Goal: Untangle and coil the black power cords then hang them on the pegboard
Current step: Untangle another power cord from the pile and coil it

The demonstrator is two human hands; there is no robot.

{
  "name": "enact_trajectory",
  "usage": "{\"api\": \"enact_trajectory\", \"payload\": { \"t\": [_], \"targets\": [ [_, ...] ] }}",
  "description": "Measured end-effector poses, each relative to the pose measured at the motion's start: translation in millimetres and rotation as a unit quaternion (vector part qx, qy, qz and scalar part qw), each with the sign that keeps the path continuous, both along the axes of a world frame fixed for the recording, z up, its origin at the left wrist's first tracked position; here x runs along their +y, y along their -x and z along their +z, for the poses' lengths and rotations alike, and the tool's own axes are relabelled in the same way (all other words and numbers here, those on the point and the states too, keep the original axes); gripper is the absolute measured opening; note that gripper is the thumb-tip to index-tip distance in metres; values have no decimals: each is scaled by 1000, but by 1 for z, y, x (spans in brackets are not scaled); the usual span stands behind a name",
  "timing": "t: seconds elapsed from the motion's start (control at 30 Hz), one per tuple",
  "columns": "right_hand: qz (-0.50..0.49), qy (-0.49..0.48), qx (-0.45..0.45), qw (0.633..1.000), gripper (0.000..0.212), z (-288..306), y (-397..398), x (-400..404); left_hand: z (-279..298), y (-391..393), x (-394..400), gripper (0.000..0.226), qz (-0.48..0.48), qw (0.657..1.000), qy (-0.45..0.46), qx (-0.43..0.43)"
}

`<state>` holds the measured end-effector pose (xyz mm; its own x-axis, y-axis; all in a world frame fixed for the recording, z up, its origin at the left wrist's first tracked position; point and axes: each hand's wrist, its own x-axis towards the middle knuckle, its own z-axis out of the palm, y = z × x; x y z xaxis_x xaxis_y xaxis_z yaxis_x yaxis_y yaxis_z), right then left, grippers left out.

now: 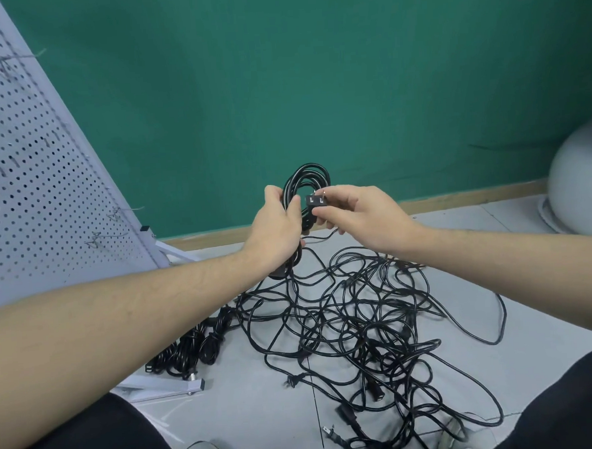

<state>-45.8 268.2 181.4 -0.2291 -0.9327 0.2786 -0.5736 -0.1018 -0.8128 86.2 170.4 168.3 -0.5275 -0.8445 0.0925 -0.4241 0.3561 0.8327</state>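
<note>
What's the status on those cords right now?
Left hand grips a coil; right hand pinches its plug. Tangle on floor. Pegboard bare of cords.

A green wall (314,86) is filling the upper view, meeting a tan baseboard (458,198). Pale grey floor tiles (263,415) are lying below, with dark grout lines. A grey dome (580,182) is sitting at the right edge.

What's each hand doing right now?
Left hand: closed around the coiled cord.
Right hand: pinching that cord's plug between its fingertips.
</note>
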Motion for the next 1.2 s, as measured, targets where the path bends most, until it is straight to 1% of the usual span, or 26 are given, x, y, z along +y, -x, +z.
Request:
{"api": "enact_trajectory", "payload": {
  "t": [0.03,0.1,0.17,0.2,0.23,0.27,0.33,0.4,0.47,0.53,0.6,0.7,0.77,0.8,0.87,0.93,0.97,1.07,1.2],
  "targets": [
    [9,-5,8,1000,14,0,1,0,-1,-1,0,21,-3,1000,4,-2],
    [-1,5,-10,1000,14,1,3,1,1,-1,2,21,-1,1000,-13,17],
    [-58,33,-53,996,15,2,5,-1,8,1,5,21,16,996,-66,66],
    [-91,44,-92,991,14,1,5,-3,13,2,7,21,22,992,-90,91],
    [-115,50,-151,981,12,1,5,-5,16,4,8,21,23,988,-104,116],
    [-125,51,-224,965,11,1,3,-7,19,5,8,20,21,984,-106,142],
    [-126,49,-359,924,17,4,-3,-14,23,6,8,14,18,978,-85,187],
    [-120,33,-440,889,19,7,-7,-19,23,5,8,12,16,976,-62,207],
    [-120,-2,-480,869,15,8,-7,-22,20,1,8,11,-15,979,-42,199],
    [-133,-42,-477,868,12,6,-2,-22,16,-1,10,10,-56,983,-23,174],
    [-132,-53,-458,878,8,4,4,-20,15,-2,11,8,-72,986,-13,150],
    [-87,-38,-417,904,8,5,7,-17,16,-3,9,14,-63,991,-14,118],
    [-52,-47,-369,927,8,5,8,-15,15,-4,7,17,-60,994,-6,92],
    [-43,-52,-332,941,11,4,9,-14,14,-5,7,18,-64,995,4,79],
    [-37,-53,-254,965,24,4,9,-14,15,-6,6,18,-70,995,25,61],
    [-31,-47,-212,976,34,7,12,-14,18,-3,6,19,-67,996,31,55],
    [-22,-49,-200,978,35,10,14,-14,19,-2,5,20,-64,996,30,50],
    [0,-69,-189,979,36,13,18,-14,21,1,3,26,-53,998,33,12],
    [-35,-24,-265,963,40,12,17,-21,22,7,12,23,-62,997,54,-1]
  ]
}}
